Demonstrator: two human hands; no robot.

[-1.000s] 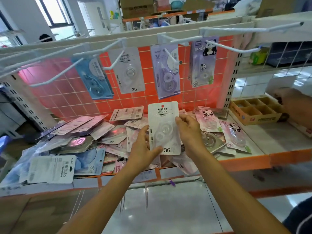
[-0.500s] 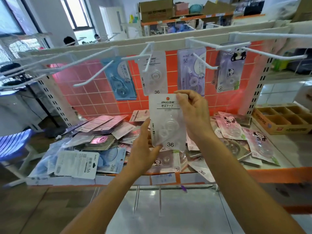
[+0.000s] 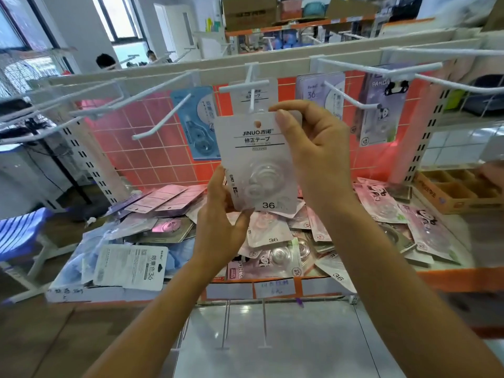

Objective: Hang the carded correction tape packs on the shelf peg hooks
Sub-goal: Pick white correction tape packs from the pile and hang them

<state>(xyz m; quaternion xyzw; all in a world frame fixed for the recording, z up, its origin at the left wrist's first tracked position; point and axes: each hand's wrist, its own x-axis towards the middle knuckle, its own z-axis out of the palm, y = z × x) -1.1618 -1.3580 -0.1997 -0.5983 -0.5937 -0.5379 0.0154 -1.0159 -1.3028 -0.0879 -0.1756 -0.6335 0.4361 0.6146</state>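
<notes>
A white carded correction tape pack point(image 3: 255, 162) marked 36 is held upright in front of the middle peg hook point(image 3: 252, 100). My left hand point(image 3: 221, 227) pinches its lower left edge. My right hand point(image 3: 313, 154) grips its upper right corner. The card's hang hole sits just below the hook's tip. A matching white pack point(image 3: 255, 95) hangs on that hook behind it. Blue point(image 3: 196, 124), lilac point(image 3: 321, 96) and panda point(image 3: 381, 107) packs hang on neighbouring hooks.
Several loose carded packs point(image 3: 169, 230) lie heaped on the orange-edged shelf point(image 3: 450, 278) below. A cardboard divider box point(image 3: 458, 189) sits at the right. Long white peg hooks point(image 3: 161, 122) jut toward me on both sides. People stand far behind the rack.
Both hands have raised the white pack from above the pile up to the middle hook. My right hand shifted from the card's side to its top corner.
</notes>
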